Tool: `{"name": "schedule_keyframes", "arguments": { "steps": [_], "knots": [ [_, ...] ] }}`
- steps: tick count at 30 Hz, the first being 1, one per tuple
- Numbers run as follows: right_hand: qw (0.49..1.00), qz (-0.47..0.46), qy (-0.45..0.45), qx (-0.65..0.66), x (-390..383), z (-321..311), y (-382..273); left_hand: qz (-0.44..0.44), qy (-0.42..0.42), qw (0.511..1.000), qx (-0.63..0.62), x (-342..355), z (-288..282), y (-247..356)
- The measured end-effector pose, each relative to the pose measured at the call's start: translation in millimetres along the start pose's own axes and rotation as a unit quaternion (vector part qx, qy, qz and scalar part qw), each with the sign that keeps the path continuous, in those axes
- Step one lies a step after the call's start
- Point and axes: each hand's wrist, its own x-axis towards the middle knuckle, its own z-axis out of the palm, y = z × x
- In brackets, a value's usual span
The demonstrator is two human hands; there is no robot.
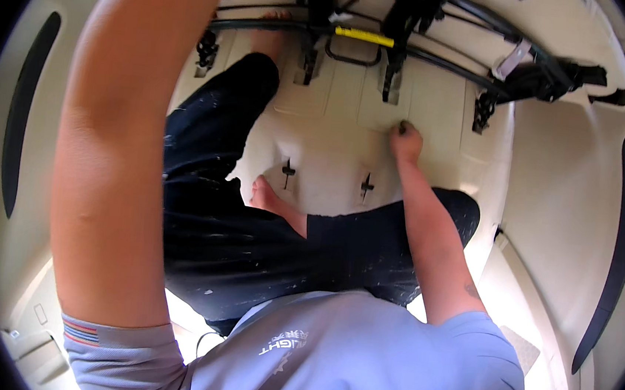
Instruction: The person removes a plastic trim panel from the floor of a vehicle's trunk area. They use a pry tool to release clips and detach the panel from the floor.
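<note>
My right hand [406, 142] is a closed fist resting on the beige carpeted floor [318, 132]. The end of a small dark piece [403, 129] pokes out of the fist, too little of it showing to name. Ahead of the fist runs a black metal seat frame [443, 56] with a yellow label [364, 36] and dark brackets [392, 79] reaching down into slots in the floor. My left forearm [136, 46] stretches up along the left side past the upper edge, so my left hand is out of the picture.
Two dark metal anchors [288, 171] stick out of slits in the floor near my bare foot [277, 201]. Beige side panels with long black strips [612, 251] curve up on both sides. A black latch mechanism [553, 79] stands at the far right. My bent legs frame the floor.
</note>
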Motion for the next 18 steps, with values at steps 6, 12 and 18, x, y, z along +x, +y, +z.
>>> {"name": "schedule_keyframes", "arguments": {
  "steps": [6,12,18],
  "knots": [
    [0.998,-0.028,0.015,0.053,3,-7,-9,0.082,0.032,0.995,-0.055,-25,-21,-38],
    [0.992,0.039,-0.05,0.112,11,-2,2,0.075,0.002,0.997,0.001,-83,-30,-53],
    [0.961,0.043,-0.105,0.253,-3,-8,-17,0.016,-0.031,0.999,-0.028,-91,-24,-55]
  ]
}}
